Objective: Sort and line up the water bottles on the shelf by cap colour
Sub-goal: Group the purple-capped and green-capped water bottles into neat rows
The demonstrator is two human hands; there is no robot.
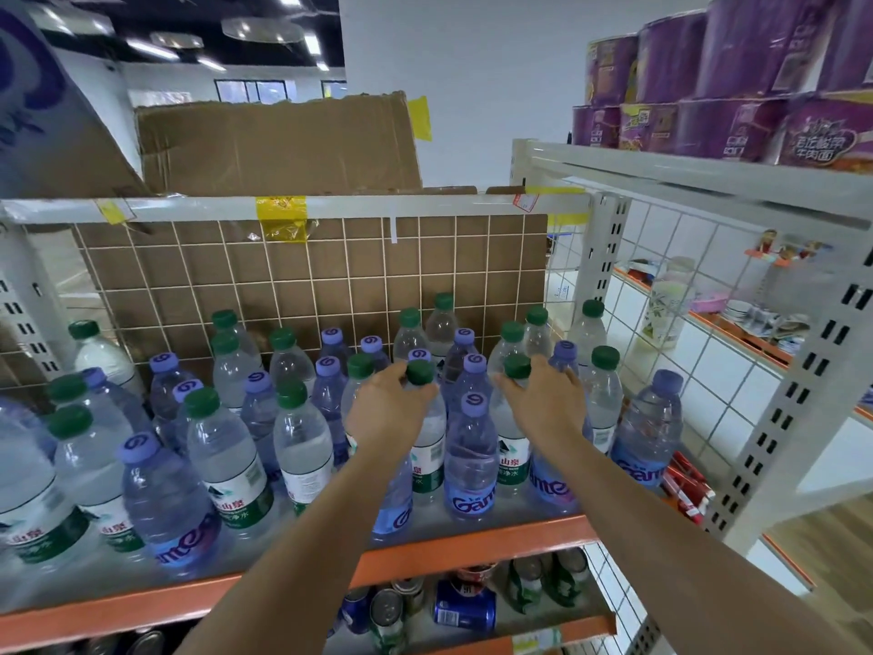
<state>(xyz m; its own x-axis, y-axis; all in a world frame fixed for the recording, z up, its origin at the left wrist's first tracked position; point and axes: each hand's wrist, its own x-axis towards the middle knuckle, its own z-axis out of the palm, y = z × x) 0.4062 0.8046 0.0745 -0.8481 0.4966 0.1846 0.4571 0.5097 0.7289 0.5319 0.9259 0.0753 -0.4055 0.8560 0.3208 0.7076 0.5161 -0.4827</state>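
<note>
The shelf (472,541) is crowded to its orange front edge, the wire grid (293,276) close behind, bottles nearly touching. Left hand (385,408) has its fingers gripping a green-capped bottle (427,446) by the neck; right hand (543,404) grips another green-capped bottle (512,453). A purple-capped bottle (472,460) stands between them, near the front

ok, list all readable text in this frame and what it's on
"Game" (partial): label of the purple-capped bottle at the shelf front.
"山泉" and "净水" (partial): green label of the green-capped bottle under the right hand.
Purple noodle tubs, red tag, blue can: print too blurred.
</note>
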